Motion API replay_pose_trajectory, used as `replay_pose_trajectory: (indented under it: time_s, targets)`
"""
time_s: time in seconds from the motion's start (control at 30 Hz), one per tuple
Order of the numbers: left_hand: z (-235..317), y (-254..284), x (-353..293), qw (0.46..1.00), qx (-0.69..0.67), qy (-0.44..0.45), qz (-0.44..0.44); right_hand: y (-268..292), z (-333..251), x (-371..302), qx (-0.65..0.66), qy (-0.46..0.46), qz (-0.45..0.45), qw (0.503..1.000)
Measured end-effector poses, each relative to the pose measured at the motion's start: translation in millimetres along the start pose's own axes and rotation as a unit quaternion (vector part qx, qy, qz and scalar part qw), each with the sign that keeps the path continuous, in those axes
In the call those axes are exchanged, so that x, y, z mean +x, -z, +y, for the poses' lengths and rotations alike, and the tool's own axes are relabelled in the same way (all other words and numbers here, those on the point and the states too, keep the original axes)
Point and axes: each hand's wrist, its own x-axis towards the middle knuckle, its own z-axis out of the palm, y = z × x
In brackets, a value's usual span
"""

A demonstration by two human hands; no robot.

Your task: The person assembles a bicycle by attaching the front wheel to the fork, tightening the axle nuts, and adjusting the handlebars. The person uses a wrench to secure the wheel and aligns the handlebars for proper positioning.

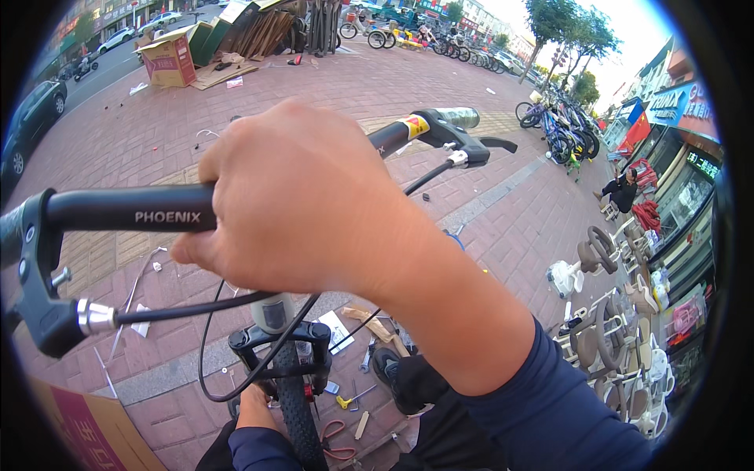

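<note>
On the brick pavement: a bicycle stands nose-out, its black handlebar (126, 210) running across the view at chest height
Right hand (298, 196): wrapped over the middle of the bar, fingers curled down around it and pressed together
Left hand (253, 408): low by the front tyre (297, 408), near the fork crown (279, 339); whether it is curled or spread I cannot tell
Brake levers: one at the near-left bar end (35, 275), one at the far end (463, 145), black cables (212, 310) looping down to the fork
Ground by the wheel: red-handled pliers (336, 439), a yellow-tipped tool (345, 402), small wrenches, paper scraps
Further off: cardboard boxes (169, 59), parked bicycles (561, 129), stacked child seats (620, 330) by the shopfronts
Risk, as I judge it: the bar could swing if the grip slackens, pinching the low hand; loose cable may snag; tools underfoot invite a stumble
</note>
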Motion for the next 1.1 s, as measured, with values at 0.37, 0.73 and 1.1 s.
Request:
replay_pose_trajectory:
  time_s: [0.37, 0.73, 1.1]
  targets:
    - [21, 24, -6, 0.796, 0.446, -0.409, -0.008, 0, -26, -30, -0.003, 0.003, 0.054, 0.999]
    - [53, 35, -65, 0.785, 0.542, -0.301, 0.022, 7, -38, -30, 0.038, 0.033, 0.048, 0.998]
    - [2, 37, -82, 0.849, 0.481, -0.18, 0.126, -8, -48, -38, -0.041, 0.044, 0.135, 0.989]
